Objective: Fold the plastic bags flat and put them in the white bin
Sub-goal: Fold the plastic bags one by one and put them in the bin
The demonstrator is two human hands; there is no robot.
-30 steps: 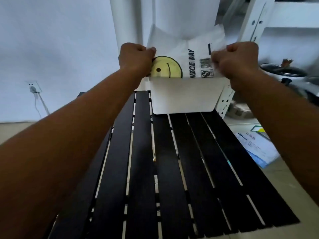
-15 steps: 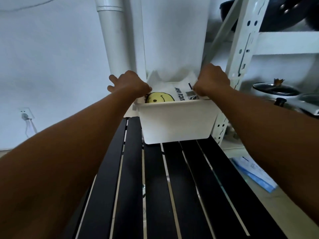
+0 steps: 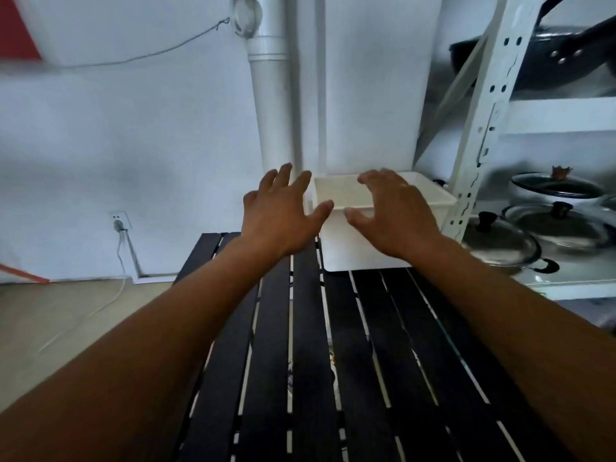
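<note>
My left hand (image 3: 283,215) hovers spread and empty beside the bin (image 3: 353,251), set at the table's (image 3: 333,361) far end within both arms' reach. My right hand (image 3: 396,215), splayed too, hangs before its near rim; no bag shows, probably hidden inside.

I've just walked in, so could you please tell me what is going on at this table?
A person is at a black slatted table. Both the left hand and right hand are open, fingers spread, holding nothing, by the white bin at its far end. No plastic bag shows; the bin's inside is hidden.
</note>
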